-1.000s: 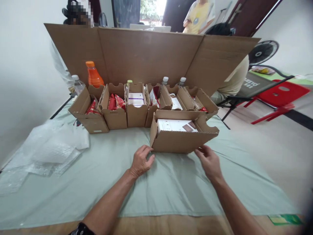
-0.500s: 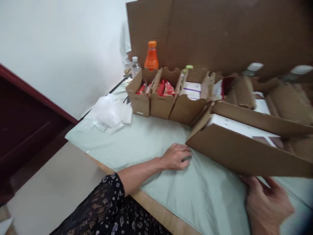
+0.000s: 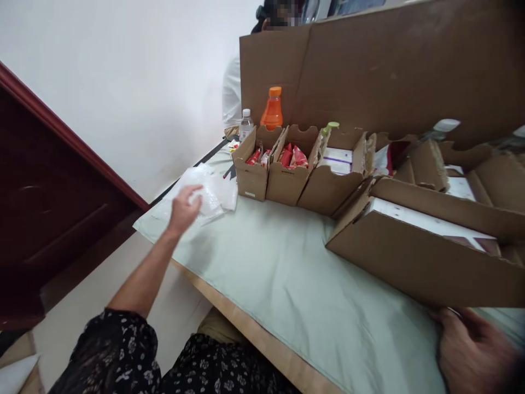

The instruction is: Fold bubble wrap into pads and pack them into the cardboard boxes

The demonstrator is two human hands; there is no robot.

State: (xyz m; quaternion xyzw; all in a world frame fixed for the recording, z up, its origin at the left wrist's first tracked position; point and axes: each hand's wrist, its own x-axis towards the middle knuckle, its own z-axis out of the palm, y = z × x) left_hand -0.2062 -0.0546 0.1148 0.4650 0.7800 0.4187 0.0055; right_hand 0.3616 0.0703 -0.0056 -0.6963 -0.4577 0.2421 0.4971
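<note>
My left hand (image 3: pixel 185 209) reaches over the crumpled clear plastic bags (image 3: pixel 211 189) at the left of the table. Its thumb and forefinger are apart, and I see nothing between them. At the lower right, my right hand (image 3: pixel 473 347) is by the bottom edge of the long front cardboard box (image 3: pixel 426 262). Its fingers are curled, with a small pale sliver at their tips that I cannot identify. Inside that box lies a white carton (image 3: pixel 426 221) with brown markings.
Behind stands a row of cardboard bins (image 3: pixel 250 183) with red packets (image 3: pixel 293 156) and white boxes (image 3: pixel 337 160). An orange bottle (image 3: pixel 272 112) and a clear bottle (image 3: pixel 246 125) are behind them. A tall cardboard panel (image 3: pixel 369 71) partly hides another person (image 3: pixel 232 90).
My left hand has left the cloth beside the front box and moved left to the plastic bags. My right hand stays by the box's lower edge. The view has shifted.
</note>
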